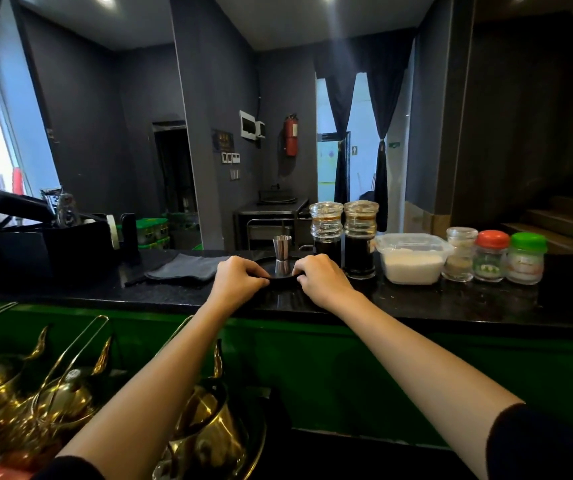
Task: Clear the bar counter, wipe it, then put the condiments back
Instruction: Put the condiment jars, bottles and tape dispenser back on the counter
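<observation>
While my left hand (240,279) and right hand (320,277) pinch the round black tray (280,279), I'd lift level so the steel jigger (282,252) won't topple.

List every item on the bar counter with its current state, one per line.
left hand: grips the black tray's left rim.
right hand: grips its right rim.
black tray: held by both hands, carrying the jigger.
jigger: upright on the tray.
grey cloth: folded, lying flat.
sauce bottles: capped, upright, dark liquid inside.
plastic tub: lidded, part full of white powder.
small jars: upright, lids on.
</observation>
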